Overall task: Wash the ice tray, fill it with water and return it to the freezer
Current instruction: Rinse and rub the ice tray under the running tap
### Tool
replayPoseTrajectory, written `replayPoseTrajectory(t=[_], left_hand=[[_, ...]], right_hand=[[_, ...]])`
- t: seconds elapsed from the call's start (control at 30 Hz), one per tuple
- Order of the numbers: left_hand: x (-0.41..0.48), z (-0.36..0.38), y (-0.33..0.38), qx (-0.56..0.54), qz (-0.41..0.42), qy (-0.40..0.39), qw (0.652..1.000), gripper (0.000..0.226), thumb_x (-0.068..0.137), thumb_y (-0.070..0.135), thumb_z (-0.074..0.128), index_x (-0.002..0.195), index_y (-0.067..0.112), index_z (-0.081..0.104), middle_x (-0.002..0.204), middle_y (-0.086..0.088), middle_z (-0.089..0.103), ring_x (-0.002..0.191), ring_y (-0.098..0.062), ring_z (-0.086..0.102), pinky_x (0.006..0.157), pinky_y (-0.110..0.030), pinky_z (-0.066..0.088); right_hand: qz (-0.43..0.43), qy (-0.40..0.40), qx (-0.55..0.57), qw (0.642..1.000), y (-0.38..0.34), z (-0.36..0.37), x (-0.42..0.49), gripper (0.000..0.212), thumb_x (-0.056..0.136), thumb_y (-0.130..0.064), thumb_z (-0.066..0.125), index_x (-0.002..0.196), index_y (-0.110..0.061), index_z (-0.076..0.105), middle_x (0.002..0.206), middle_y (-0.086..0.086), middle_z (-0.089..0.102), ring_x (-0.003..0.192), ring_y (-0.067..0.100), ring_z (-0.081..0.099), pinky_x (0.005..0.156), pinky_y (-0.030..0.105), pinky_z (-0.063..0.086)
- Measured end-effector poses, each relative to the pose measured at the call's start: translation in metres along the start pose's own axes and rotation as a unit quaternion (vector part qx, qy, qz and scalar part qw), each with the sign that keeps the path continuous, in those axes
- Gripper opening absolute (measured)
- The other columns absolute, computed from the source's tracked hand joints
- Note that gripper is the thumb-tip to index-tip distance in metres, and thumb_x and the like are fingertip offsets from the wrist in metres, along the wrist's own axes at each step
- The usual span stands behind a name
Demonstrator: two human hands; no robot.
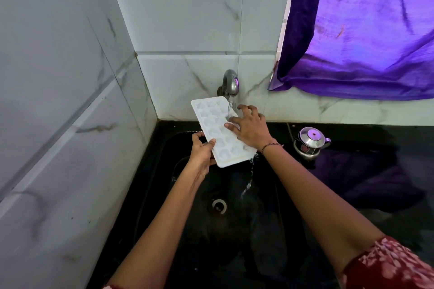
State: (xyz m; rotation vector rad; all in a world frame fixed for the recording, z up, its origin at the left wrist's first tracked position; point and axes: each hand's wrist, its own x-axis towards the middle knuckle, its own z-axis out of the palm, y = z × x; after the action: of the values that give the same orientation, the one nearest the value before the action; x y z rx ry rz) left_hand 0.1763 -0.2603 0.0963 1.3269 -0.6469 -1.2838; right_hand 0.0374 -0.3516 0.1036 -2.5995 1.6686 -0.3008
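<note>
Over the black sink (270,230), at the left end of the bench (387,162), the white ice tray (217,134) is held tilted beneath the running tap (230,82). Its near left edge is gripped by the left hand (201,151), thumb on top. The right hand (252,129) is laid on the tray's right side, fingers spread. Water (249,184) is shed from the near corner. A steel pot (310,142) is stood on the bench beside the sink.

White tray (220,134); black sink (187,230); purple curtain (366,30); grey-veined white marble tiles (70,77); red sleeve (394,267) with pink floral print; silver kettle (311,142).
</note>
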Motion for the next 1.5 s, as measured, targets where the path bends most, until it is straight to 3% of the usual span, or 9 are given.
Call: replayPoseTrajectory(t=[0.27, 0.4, 0.53, 0.67, 0.77, 0.87, 1.03, 1.27, 1.5], left_hand=[[-0.004, -0.003, -0.008, -0.019, -0.017, -0.008, 1.0, 0.023, 0.097, 0.004, 0.042, 0.113, 0.016, 0.03, 0.092, -0.002, 0.058, 0.08, -0.02, 0.059, 0.068, -0.044, 0.051], [0.0, -0.007, -0.009, -0.01, -0.003, -0.01, 1.0, 0.025, 0.097, 0.002, 0.042, 0.113, 0.017, 0.029, 0.094, -0.004, 0.059, 0.081, -0.019, 0.06, 0.069, -0.045, 0.051], [-0.001, -0.009, -0.013, -0.001, 0.013, -0.015, 1.0, 0.029, 0.095, 0.001, 0.046, 0.113, 0.018, 0.03, 0.094, -0.005, 0.06, 0.081, -0.018, 0.06, 0.066, -0.041, 0.052], [-0.004, -0.017, -0.023, 0.105, 0.067, -0.022, 0.992, 0.032, 0.092, 0.003, 0.052, 0.113, 0.021, 0.035, 0.103, -0.011, 0.061, 0.085, -0.018, 0.063, 0.072, -0.036, 0.056], [-0.006, -0.026, -0.028, 0.233, 0.12, 0.001, 0.965, 0.033, 0.091, 0.006, 0.055, 0.115, 0.021, 0.038, 0.101, -0.009, 0.062, 0.085, -0.018, 0.064, 0.072, -0.034, 0.057], [-0.008, -0.031, -0.029, 0.39, 0.19, 0.026, 0.901, 0.033, 0.091, 0.009, 0.055, 0.121, 0.015, 0.04, 0.101, -0.006, 0.062, 0.087, -0.019, 0.061, 0.074, -0.033, 0.052], [-0.015, -0.033, -0.03, 0.52, 0.259, 0.049, 0.812, 0.029, 0.092, 0.01, 0.051, 0.12, 0.013, 0.042, 0.103, -0.01, 0.063, 0.092, -0.028, 0.061, 0.068, -0.037, 0.047], [-0.017, -0.031, -0.023, 0.387, 0.181, 0.048, 0.903, 0.027, 0.094, 0.01, 0.049, 0.119, 0.01, 0.037, 0.108, -0.009, 0.062, 0.096, -0.025, 0.06, 0.075, -0.032, 0.045], [-0.018, -0.031, -0.024, 0.194, 0.076, 0.052, 0.977, 0.018, 0.097, 0.01, 0.045, 0.109, 0.016, 0.034, 0.102, -0.003, 0.056, 0.087, -0.016, 0.059, 0.069, -0.028, 0.05]], right_hand=[[0.015, -0.008, 0.103, 0.995, -0.017, 0.017, -0.006, 0.051, 0.097, -0.045, 0.039, 0.132, -0.008, 0.046, 0.145, 0.012, 0.03, 0.136, 0.028, 0.027, 0.111, 0.04, 0.028], [-0.005, -0.015, 0.099, 0.995, -0.028, 0.029, -0.015, 0.062, 0.1, -0.04, 0.029, 0.147, -0.001, 0.016, 0.157, 0.02, 0.005, 0.146, 0.031, 0.004, 0.12, 0.04, 0.007], [-0.119, -0.025, 0.086, 0.989, -0.034, 0.038, -0.034, 0.062, 0.102, -0.036, 0.023, 0.15, -0.009, -0.005, 0.158, 0.009, -0.012, 0.145, 0.018, -0.014, 0.12, 0.043, -0.003], [-0.164, -0.017, 0.162, 0.973, -0.032, 0.052, -0.056, 0.063, 0.102, -0.036, 0.026, 0.15, -0.011, -0.008, 0.157, 0.004, -0.019, 0.144, 0.01, -0.019, 0.119, 0.03, -0.005], [-0.204, -0.041, 0.102, 0.973, -0.022, 0.066, -0.064, 0.067, 0.101, -0.041, 0.026, 0.15, -0.013, -0.011, 0.157, 0.003, -0.02, 0.144, 0.011, -0.017, 0.119, 0.029, -0.003], [-0.198, -0.023, 0.061, 0.978, -0.016, 0.076, -0.065, 0.061, 0.101, -0.037, 0.031, 0.151, -0.018, 0.003, 0.16, 0.001, -0.006, 0.147, 0.016, -0.006, 0.12, 0.035, 0.003], [-0.09, 0.063, 0.097, 0.989, -0.02, 0.063, -0.052, 0.038, 0.094, -0.018, 0.046, 0.131, -0.009, 0.048, 0.141, 0.009, 0.041, 0.131, 0.025, 0.036, 0.105, 0.042, 0.039], [0.038, 0.005, 0.218, 0.975, -0.012, 0.046, -0.022, 0.041, 0.094, -0.008, 0.041, 0.135, -0.006, 0.042, 0.134, 0.017, 0.039, 0.123, 0.034, 0.038, 0.107, 0.038, 0.032], [0.012, 0.03, 0.201, 0.979, -0.005, 0.035, -0.014, 0.032, 0.097, -0.013, 0.039, 0.127, -0.016, 0.052, 0.124, 0.012, 0.044, 0.118, 0.029, 0.04, 0.097, 0.037, 0.043]])
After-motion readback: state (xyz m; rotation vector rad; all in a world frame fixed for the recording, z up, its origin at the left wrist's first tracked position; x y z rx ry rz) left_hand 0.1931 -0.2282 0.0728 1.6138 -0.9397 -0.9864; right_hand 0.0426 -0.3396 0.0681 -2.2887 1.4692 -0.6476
